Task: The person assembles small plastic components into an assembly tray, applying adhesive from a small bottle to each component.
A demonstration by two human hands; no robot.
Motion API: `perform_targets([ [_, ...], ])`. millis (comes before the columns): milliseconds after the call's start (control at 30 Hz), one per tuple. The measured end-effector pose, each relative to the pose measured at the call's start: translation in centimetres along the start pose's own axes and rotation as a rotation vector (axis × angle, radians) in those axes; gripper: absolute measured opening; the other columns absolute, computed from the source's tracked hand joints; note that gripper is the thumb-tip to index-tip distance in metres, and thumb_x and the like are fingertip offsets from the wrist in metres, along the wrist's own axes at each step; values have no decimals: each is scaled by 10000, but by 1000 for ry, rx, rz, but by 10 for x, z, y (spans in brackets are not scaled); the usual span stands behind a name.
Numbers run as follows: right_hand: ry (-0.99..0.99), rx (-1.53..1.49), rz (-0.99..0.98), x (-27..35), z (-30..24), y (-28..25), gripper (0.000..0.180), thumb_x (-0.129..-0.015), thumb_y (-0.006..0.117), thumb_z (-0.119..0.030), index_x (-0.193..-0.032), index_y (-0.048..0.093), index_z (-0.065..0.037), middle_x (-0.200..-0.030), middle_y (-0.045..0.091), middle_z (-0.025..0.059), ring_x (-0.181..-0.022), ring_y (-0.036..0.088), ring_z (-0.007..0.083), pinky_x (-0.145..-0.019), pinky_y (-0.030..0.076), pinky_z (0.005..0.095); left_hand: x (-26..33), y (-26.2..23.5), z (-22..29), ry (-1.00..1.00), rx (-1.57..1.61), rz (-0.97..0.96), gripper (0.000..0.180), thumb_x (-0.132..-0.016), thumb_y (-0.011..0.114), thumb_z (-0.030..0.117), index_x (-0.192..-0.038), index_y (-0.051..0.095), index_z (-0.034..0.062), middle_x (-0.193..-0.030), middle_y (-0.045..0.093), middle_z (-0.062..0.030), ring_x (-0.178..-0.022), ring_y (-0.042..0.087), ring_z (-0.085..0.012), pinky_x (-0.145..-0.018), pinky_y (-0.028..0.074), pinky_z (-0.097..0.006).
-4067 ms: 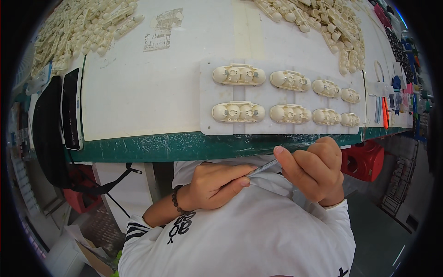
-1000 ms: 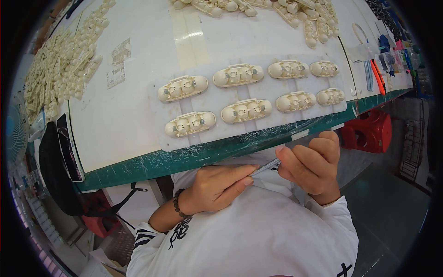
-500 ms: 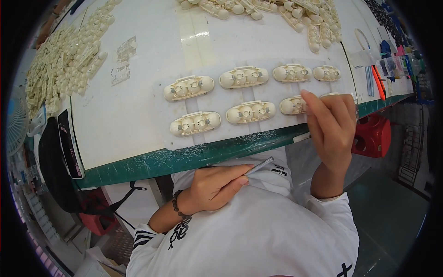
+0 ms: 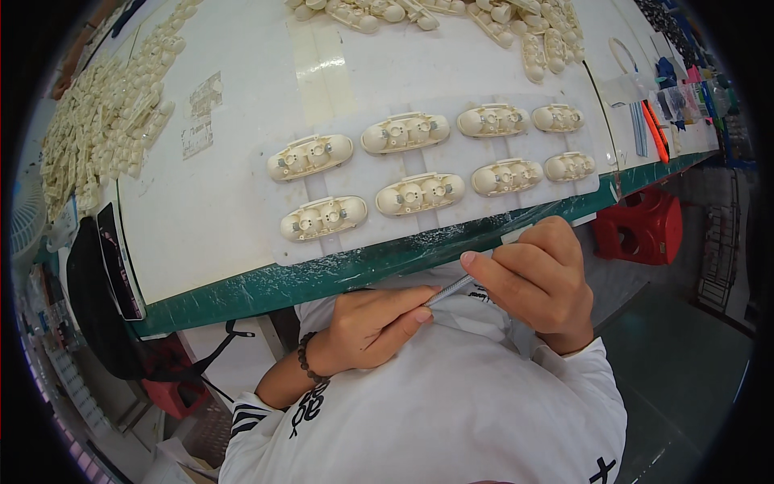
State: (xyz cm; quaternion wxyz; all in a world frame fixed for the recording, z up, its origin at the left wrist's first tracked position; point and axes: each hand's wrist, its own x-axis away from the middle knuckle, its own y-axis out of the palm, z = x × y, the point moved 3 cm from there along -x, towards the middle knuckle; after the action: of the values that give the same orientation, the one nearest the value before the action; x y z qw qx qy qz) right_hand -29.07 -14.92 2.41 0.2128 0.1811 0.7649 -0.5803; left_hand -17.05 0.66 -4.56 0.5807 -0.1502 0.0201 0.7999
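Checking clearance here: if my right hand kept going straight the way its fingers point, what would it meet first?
The right hand points left, along the thin metal tool it pinches. First in that line would likely be the left hand, whose fingers already touch the tool's tip; depth is unclear.

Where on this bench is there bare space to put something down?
The widest bare patch of the table lies left of the tray of cream housings, bordered by the dark screen and the left parts pile. A narrower strip runs between tray and far pile. The right end, around the orange tool, is crowded.
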Motion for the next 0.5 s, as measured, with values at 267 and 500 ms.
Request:
perform_targets([
  [267,-35,151,101,9,-2,3,350,-566,698,-144,-911,728,-93,-763,538,-50,-669,431,132,-548,327,271,-7,1,6,-42,13,-10,222,-873,643,39,-1077,664,-45,-723,682,-118,-608,658,-195,-586,508,-266],
  [500,-97,175,195,14,2,3,292,-598,714,-120,-888,723,-96,-763,535,-45,-698,450,137,-575,334,270,-8,1,8,-29,-20,-48,227,-876,643,41,-1081,659,-55,-726,689,-112,-609,663,-189,-585,510,-263],
])
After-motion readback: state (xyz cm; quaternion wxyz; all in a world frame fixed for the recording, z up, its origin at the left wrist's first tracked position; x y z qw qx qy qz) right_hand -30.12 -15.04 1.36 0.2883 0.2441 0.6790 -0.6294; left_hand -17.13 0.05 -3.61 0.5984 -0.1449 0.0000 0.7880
